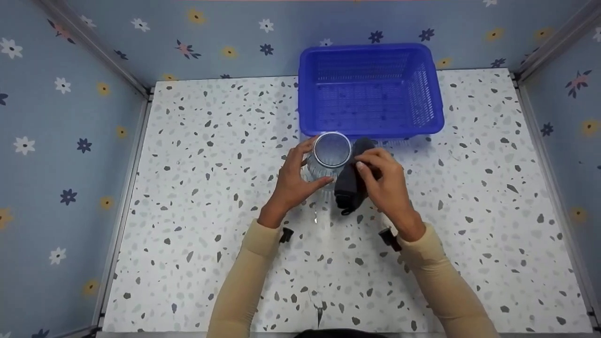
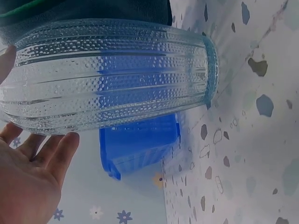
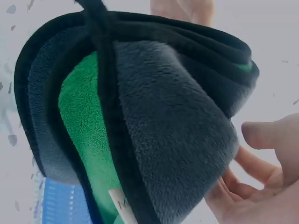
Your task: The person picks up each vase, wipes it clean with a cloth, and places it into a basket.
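Note:
My left hand (image 1: 295, 180) curls round the side of a clear glass vase (image 1: 320, 171), thumb near me and fingers toward the back. The left wrist view shows the ribbed, dimpled glass of the vase (image 2: 117, 74). Right beside it is a folded cloth (image 1: 346, 180), dark grey with black edging. My right hand (image 1: 387, 180) pinches that cloth near its upper side with thumb and forefinger. Seen from the right wrist, the cloth (image 3: 173, 121) has a green inner face and a small white label (image 3: 122, 205); the fingers (image 3: 250, 163) partly pass behind it.
Just beyond the vase and cloth, a blue plastic basket (image 1: 307, 103) stands against the back wall. Flower-patterned panels (image 1: 70, 155) enclose the speckled white table (image 1: 202, 197) at the back and both sides. Dark wrist-camera parts (image 1: 389, 238) hang by the sleeves.

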